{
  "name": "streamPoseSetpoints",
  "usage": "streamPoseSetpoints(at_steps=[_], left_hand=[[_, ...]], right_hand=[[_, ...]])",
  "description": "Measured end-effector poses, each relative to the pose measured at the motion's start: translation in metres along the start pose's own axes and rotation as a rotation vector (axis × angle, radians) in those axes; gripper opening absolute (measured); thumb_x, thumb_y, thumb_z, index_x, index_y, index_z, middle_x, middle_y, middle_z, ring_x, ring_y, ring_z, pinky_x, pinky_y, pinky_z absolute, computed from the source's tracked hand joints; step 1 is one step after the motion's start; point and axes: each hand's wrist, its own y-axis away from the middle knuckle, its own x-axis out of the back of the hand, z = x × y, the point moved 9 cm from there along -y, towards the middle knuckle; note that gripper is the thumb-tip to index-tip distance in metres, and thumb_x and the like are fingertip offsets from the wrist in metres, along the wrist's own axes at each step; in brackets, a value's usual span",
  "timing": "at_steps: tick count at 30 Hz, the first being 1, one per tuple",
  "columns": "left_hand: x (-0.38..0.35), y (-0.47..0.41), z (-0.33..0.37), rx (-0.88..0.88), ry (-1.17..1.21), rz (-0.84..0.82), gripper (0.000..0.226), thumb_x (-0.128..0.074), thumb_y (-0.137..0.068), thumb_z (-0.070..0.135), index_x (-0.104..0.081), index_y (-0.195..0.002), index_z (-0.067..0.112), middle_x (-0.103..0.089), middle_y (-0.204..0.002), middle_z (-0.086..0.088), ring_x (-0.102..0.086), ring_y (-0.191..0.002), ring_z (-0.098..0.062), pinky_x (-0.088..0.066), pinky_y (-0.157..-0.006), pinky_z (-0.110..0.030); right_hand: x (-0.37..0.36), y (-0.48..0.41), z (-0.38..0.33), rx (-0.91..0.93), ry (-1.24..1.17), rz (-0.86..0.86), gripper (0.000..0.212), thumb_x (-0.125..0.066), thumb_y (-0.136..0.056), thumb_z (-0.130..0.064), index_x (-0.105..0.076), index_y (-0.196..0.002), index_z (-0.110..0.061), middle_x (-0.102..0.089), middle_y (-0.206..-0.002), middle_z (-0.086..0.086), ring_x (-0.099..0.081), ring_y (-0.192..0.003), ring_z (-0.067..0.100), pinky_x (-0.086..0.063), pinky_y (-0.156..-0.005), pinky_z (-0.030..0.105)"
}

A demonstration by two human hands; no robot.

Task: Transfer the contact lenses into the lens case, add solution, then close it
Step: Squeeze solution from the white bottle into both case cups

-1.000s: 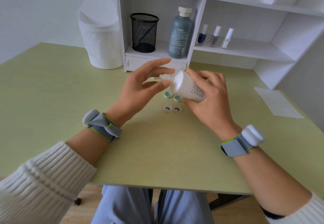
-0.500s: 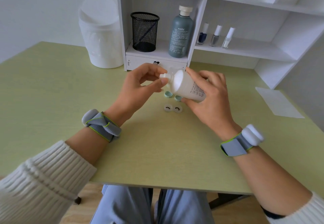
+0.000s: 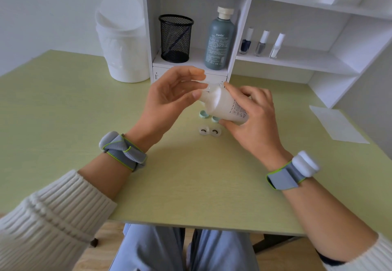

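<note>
Right hand [image 3: 252,118] fingers are gripping tilted white plastic bottle [image 3: 228,106] | left hand [image 3: 169,98] at cap [image 3: 203,96], grip unclear | tilt risking spilling solution

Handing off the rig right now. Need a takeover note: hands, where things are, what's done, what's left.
Right hand: grips the solution bottle, tilted above the table.
Left hand: fingertips pinch the bottle's cap; blur hides whether it is loosened.
Lens case: open on the table, with a dark ring in each well, likely the lenses. Two mint lids lie just behind it.
Done: lenses apparently in the case.
Left: open the bottle, fill both wells, screw both lids on.
</note>
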Motion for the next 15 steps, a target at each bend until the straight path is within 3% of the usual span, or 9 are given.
streamPoseSetpoints(at_steps=[3,6,8,12,15], left_hand=[[0.006,0.000,-0.003,0.047,-0.147,0.067,0.022,-0.066,-0.095,0.011,-0.063,-0.116,0.007,-0.069,-0.120,-0.008,-0.065,-0.113,-0.017,-0.052,-0.095,-0.025],[0.007,0.003,-0.013,0.135,-0.401,0.081,0.021,-0.065,-0.096,0.037,-0.069,-0.104,0.018,-0.073,-0.100,0.004,-0.066,-0.096,-0.006,-0.049,-0.077,-0.011],[0.004,0.004,-0.014,0.118,-0.465,0.072,0.020,-0.066,-0.095,0.035,-0.070,-0.102,0.017,-0.073,-0.097,0.001,-0.067,-0.093,-0.010,-0.052,-0.074,-0.012],[-0.005,0.003,-0.006,0.059,-0.371,-0.032,0.021,-0.070,-0.091,0.009,-0.070,-0.110,0.016,-0.069,-0.115,-0.004,-0.065,-0.108,-0.014,-0.055,-0.096,-0.029],[-0.004,0.004,-0.008,0.085,-0.328,-0.032,0.022,-0.069,-0.093,0.015,-0.068,-0.114,0.019,-0.067,-0.120,0.001,-0.061,-0.117,-0.012,-0.051,-0.100,-0.030]], right_hand=[[0.001,0.000,0.000,0.002,0.001,0.009,0.078,-0.092,-0.068,-0.025,-0.062,-0.139,-0.024,-0.061,-0.114,0.002,-0.050,-0.106,0.027,-0.048,-0.090,0.048],[0.000,0.000,-0.001,0.010,0.008,0.012,0.077,-0.091,-0.068,-0.026,-0.061,-0.139,-0.024,-0.062,-0.114,0.003,-0.051,-0.106,0.028,-0.048,-0.089,0.049],[0.000,0.000,0.000,0.011,0.006,0.012,0.076,-0.091,-0.069,-0.027,-0.061,-0.139,-0.024,-0.062,-0.115,0.003,-0.051,-0.106,0.029,-0.048,-0.089,0.049],[0.001,0.000,0.001,0.002,0.009,0.011,0.076,-0.091,-0.069,-0.027,-0.062,-0.139,-0.024,-0.061,-0.114,0.002,-0.051,-0.106,0.028,-0.048,-0.090,0.049],[0.002,0.000,-0.001,0.008,0.010,0.018,0.076,-0.091,-0.069,-0.027,-0.061,-0.139,-0.024,-0.061,-0.114,0.002,-0.050,-0.106,0.028,-0.048,-0.090,0.048]])
